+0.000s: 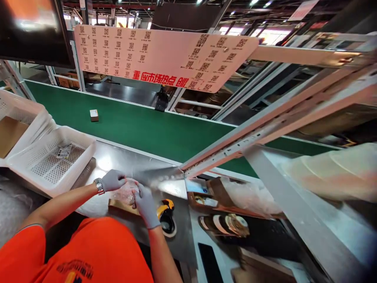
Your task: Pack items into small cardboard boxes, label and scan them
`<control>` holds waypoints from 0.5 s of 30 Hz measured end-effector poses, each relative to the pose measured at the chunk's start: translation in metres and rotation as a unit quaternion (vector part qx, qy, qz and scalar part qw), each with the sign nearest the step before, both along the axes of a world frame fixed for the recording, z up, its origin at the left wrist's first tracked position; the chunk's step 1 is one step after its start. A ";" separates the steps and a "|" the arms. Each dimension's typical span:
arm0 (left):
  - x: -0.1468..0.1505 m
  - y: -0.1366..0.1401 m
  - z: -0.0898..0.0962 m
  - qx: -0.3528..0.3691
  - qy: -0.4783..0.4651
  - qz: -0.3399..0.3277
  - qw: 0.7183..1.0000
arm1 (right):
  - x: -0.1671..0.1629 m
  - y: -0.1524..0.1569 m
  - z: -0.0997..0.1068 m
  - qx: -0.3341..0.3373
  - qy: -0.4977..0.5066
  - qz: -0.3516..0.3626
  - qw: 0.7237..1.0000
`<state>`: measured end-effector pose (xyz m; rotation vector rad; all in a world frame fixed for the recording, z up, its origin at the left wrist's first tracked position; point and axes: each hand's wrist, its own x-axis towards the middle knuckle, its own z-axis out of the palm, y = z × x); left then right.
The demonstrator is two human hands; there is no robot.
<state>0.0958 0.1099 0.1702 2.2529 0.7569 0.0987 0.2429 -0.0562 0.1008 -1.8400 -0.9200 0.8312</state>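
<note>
Left hand (113, 181) and right hand (146, 206) pinching clear plastic wrap (125, 192), cardboard (121, 206) just below them, yellow-and-black tool (167, 220) beside the right!

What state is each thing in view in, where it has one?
left grip: pinching wrap
right grip: closed on wrap
wrap: clear, crumpled
cardboard: partly covered
watch: worn
front basket: open, packet inside
small box: closed, on belt
screen: on or off unclear

clear plastic wrap (126, 193) | crumpled | at brown cardboard (121, 206) | over metal worktop (107, 157)
</note>
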 end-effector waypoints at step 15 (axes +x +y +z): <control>0.001 -0.007 -0.017 -0.100 -0.038 0.048 0.993 | -0.020 -0.025 -0.032 0.050 -0.313 -0.014 0.948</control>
